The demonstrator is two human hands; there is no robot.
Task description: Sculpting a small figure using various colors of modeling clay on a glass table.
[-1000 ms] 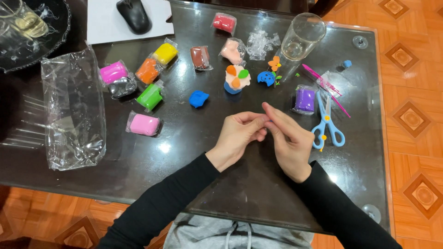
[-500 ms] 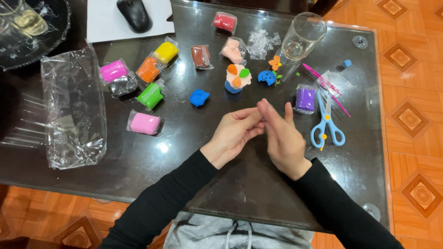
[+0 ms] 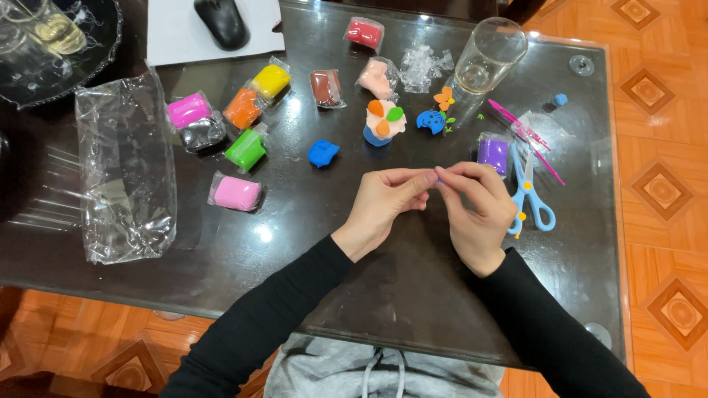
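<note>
Pinching a tiny blue speck of modelling clay (image 3: 438,180) between their fingertips, the left hand (image 3: 383,205) and the right hand (image 3: 478,214) meet just right of the frame's centre, above the dark glass tabletop (image 3: 413,295). Both hands are nearly closed, thumbs and forefingers pressed together around the speck, the other fingers curled loosely; the speck is too small to show its shape. Black sleeves run from the wrists to the lower edge of the frame.

Just right of the right hand lie light blue plastic scissors (image 3: 528,199), touching its knuckles or nearly so. Above them sits a purple clay block in clear wrap (image 3: 493,153), and a thin pink plastic stick (image 3: 525,140) lies slanted beside it. Up from the hands, a loose blue lump of clay (image 3: 323,153) rests apart on the glass, near a small clay figure with a blue base and orange and green petals (image 3: 384,121). A clear drinking glass (image 3: 487,60) stands at the upper right. At the left lies a crumpled clear plastic bag (image 3: 127,169), with a wrapped pink clay block (image 3: 236,193) between it and the hands, and a wrapped green clay block (image 3: 245,149) above that.
</note>
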